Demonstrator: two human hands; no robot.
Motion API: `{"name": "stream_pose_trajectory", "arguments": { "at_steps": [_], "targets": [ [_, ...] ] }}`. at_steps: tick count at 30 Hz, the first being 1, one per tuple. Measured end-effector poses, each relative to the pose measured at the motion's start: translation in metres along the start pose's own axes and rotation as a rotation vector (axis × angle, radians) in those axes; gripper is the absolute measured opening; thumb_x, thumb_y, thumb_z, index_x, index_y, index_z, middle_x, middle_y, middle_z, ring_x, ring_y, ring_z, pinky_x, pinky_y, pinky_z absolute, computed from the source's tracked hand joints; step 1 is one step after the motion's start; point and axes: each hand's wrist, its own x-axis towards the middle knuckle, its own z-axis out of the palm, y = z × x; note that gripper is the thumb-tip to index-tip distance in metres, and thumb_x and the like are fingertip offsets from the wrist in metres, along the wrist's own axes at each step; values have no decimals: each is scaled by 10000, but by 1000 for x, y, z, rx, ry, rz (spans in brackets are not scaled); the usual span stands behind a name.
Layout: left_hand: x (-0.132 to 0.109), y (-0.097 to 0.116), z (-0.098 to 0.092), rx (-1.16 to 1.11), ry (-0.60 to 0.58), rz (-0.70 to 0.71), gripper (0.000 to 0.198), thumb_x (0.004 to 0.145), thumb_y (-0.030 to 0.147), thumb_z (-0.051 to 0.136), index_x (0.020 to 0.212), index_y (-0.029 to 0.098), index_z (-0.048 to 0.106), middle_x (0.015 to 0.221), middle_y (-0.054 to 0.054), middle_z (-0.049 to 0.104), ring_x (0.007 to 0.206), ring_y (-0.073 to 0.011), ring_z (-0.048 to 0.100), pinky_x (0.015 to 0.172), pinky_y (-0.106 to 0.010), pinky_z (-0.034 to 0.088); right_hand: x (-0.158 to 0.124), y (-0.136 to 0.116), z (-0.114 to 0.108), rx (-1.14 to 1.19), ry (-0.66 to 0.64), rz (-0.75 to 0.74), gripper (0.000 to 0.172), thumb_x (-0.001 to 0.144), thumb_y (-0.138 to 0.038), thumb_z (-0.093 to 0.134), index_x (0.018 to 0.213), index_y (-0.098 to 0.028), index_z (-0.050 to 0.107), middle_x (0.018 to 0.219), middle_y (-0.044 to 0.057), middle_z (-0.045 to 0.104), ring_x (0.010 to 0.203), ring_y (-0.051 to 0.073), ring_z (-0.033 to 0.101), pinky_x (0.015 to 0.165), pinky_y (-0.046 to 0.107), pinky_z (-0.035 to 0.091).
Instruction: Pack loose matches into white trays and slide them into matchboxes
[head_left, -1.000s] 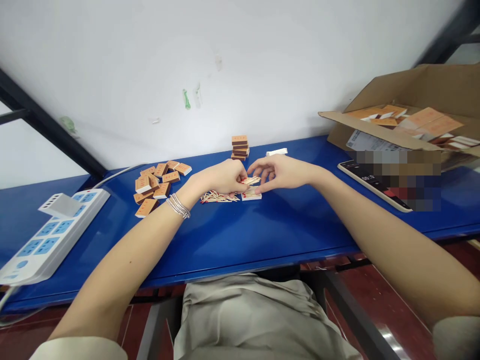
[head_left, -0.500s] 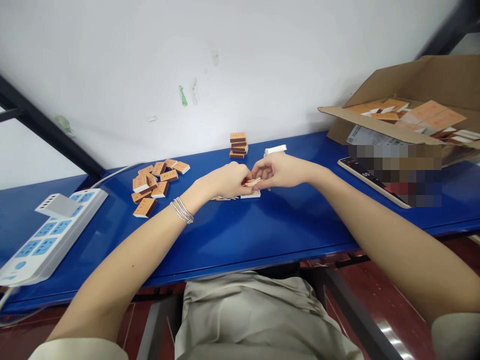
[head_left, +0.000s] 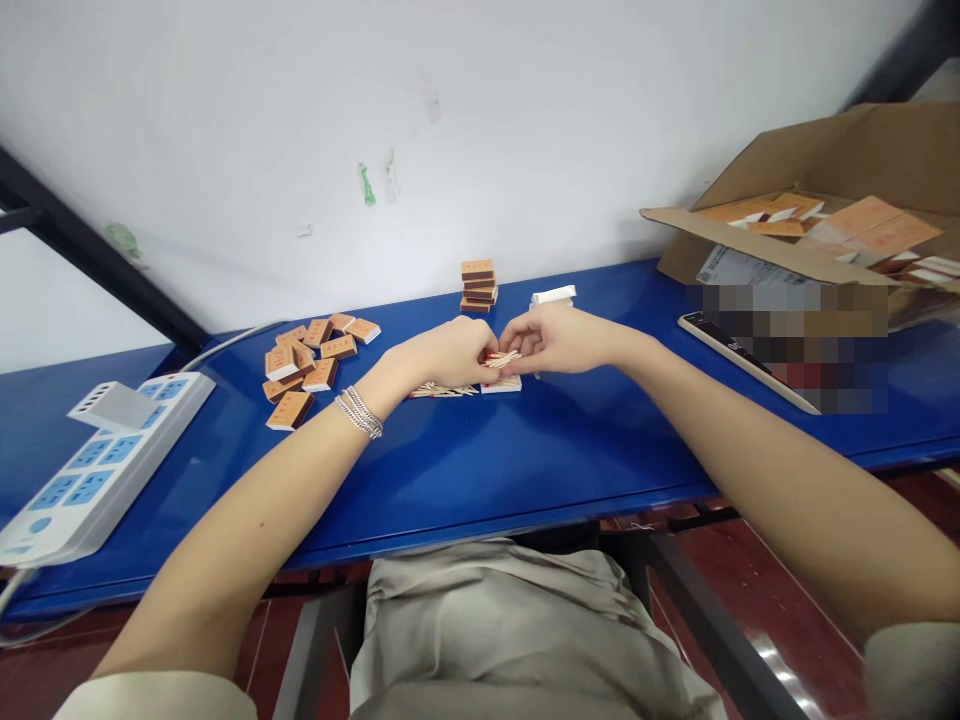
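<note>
My left hand (head_left: 454,355) and my right hand (head_left: 551,338) meet over the middle of the blue table. Between their fingertips is a bunch of red-tipped matches (head_left: 502,359), with the fingers of both hands closed on it. Right under the bunch lies a white matchbox tray (head_left: 501,386), partly covered by the fingers. Loose matches (head_left: 444,391) are spread on the table below my left hand. Behind my right hand are white matchbox trays (head_left: 553,296), half hidden by it.
Orange matchboxes lie in a pile (head_left: 292,365) at the left; several more form a stack (head_left: 478,285) near the wall. A white power strip (head_left: 112,470) is far left. At the right are a phone (head_left: 739,355) and a cardboard box (head_left: 795,150) holding matchboxes.
My left hand has shifted slightly left, showing more of the loose matches beneath it. The bunch is still between both hands, a little higher above the tray.
</note>
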Motion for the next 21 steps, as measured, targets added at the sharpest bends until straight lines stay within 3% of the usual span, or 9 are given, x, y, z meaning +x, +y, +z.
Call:
{"name": "stream_pose_trajectory", "arguments": {
  "at_steps": [10,21],
  "targets": [
    [2,-4,8,25,3,17,423,838,535,573,634,164,572,560,-19,533,485,-103,400,513,-288,279,2,5,2,-59,-52,-15,347,732,-435,731,970,-184,703,715,19,741,657,172,685,595,266,479],
    [1,-5,2,-49,-8,-28,290,774,442,675,752,153,693,713,-46,692,582,-124,564,555,-268,367,1,6,1,-97,-28,-1,370,705,-414,742,978,-168,704,742,34,742,709,181,701,610,262,500]
  ]
}}
